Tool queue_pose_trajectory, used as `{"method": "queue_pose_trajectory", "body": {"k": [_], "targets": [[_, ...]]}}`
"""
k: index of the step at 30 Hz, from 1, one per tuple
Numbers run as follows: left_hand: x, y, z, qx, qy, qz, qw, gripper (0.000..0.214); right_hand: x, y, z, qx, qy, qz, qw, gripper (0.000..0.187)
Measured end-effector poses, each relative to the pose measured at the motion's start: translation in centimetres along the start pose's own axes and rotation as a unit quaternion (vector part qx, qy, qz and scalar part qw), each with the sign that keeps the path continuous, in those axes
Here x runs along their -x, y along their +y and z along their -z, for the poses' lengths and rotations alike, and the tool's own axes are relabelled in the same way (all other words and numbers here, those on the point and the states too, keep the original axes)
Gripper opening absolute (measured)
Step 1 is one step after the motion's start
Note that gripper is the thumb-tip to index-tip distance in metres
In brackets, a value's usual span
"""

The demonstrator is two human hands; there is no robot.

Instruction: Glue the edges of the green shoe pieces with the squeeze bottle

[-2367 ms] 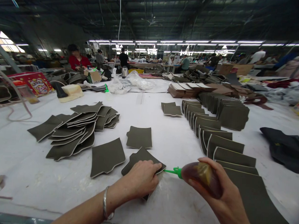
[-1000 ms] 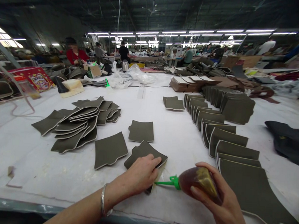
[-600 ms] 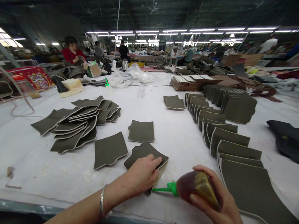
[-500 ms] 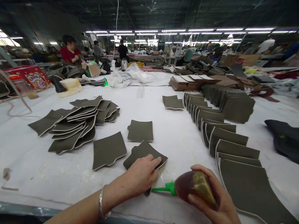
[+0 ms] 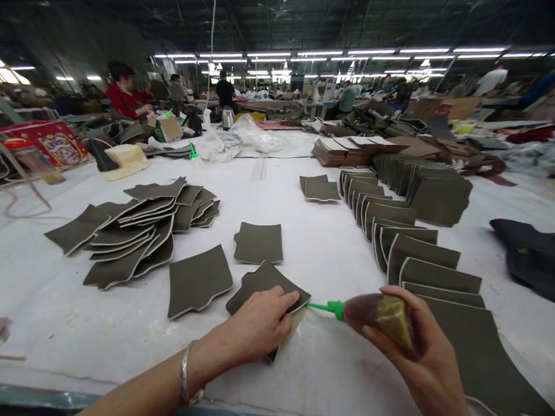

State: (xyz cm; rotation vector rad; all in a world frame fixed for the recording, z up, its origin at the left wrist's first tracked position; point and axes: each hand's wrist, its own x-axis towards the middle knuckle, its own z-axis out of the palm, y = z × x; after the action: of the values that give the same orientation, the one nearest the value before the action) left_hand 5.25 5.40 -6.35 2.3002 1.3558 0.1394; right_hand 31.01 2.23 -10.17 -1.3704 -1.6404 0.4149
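My left hand lies with curled fingers on a dark olive cut piece near the front of the white table, pressing it down. My right hand is wrapped round a brown squeeze bottle with a green nozzle. The nozzle tip touches the right edge of that piece, beside my left fingertips. Two more single olive pieces lie just left and behind.
A fanned heap of olive pieces lies at the left, and a long overlapping row runs down the right side. A dark cloth sits far right. Other people work at tables behind, one in red.
My right hand has lifted the bottle's nozzle from the lower part of the piece's right edge up to its upper right corner. My left hand stays on the piece.
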Motion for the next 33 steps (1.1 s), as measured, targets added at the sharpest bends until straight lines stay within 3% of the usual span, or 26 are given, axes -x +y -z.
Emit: {"method": "queue_pose_trajectory", "body": {"k": [2,6,11,16,21,28,33], "targets": [[-0.1,0.0,0.0,-0.002,-0.002,0.002,1.0,0.043,0.0,-0.1,0.1,0.003,0.015,0.005,1.0,0.047],[-0.2,0.1,0.1,-0.005,0.003,0.001,1.0,0.045,0.4,-0.4,0.1,0.001,-0.027,0.039,0.999,0.044],[-0.4,0.3,0.1,-0.011,0.004,0.003,1.0,0.044,0.2,-0.2,0.2,0.031,0.025,0.016,0.999,0.044],[-0.4,0.2,0.1,-0.011,0.007,0.004,1.0,0.046,0.5,0.0,-0.1,-0.002,-0.035,0.017,0.999,0.045],[-0.4,0.2,0.2,0.004,0.006,0.002,1.0,0.046,0.4,0.0,-0.2,-0.03,0.022,-0.074,0.997,0.05],[-0.3,0.2,0.4,0.019,0.003,0.012,1.0,0.05,2.6,-2.6,-1.6,-0.159,-0.039,-0.155,0.974,0.05],[-0.3,0.2,0.3,0.03,0.009,0.019,0.999,0.053,3.1,-3.7,-1.9,-0.209,-0.02,-0.205,0.956,0.051]]}}
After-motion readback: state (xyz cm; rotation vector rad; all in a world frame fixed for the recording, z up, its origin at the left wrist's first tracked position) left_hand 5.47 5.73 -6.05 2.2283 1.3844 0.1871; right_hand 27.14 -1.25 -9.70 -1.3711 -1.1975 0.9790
